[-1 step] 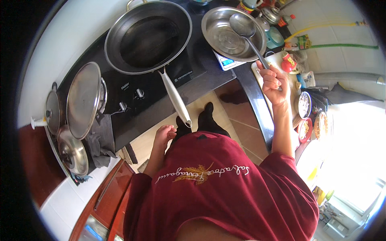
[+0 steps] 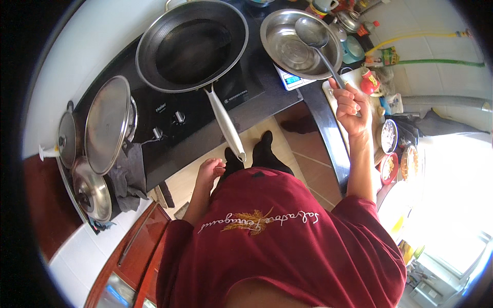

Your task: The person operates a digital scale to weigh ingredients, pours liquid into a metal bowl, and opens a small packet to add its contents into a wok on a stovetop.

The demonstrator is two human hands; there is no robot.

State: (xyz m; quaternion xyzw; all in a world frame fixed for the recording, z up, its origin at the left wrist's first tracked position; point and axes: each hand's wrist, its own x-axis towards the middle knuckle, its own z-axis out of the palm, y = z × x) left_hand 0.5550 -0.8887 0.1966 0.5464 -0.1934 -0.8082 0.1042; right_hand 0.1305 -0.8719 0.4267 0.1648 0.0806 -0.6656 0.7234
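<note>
My right hand point(image 2: 353, 110) is closed around the handle of a metal ladle point(image 2: 311, 33). The ladle's round bowl is over the far part of a wide stainless steel basin point(image 2: 275, 50). Whether it touches the basin I cannot tell. Under the basin's near edge shows a white kitchen scale point(image 2: 285, 79) with a lit blue display. My left hand point(image 2: 209, 169) hangs low beside the end of the frying pan's handle, fingers curled, with nothing visible in them. The dark frying pan point(image 2: 193, 55) sits on the black cooktop point(image 2: 205, 110), its long steel handle pointing toward me.
At the left lean several pot lids point(image 2: 108, 124) beside a grey cloth point(image 2: 127, 179). On the right counter are a white cutting board point(image 2: 328, 91), a red bottle point(image 2: 368, 84) and bowls of food point(image 2: 389, 136). Jars and a lidded pot point(image 2: 348, 21) stand behind the basin.
</note>
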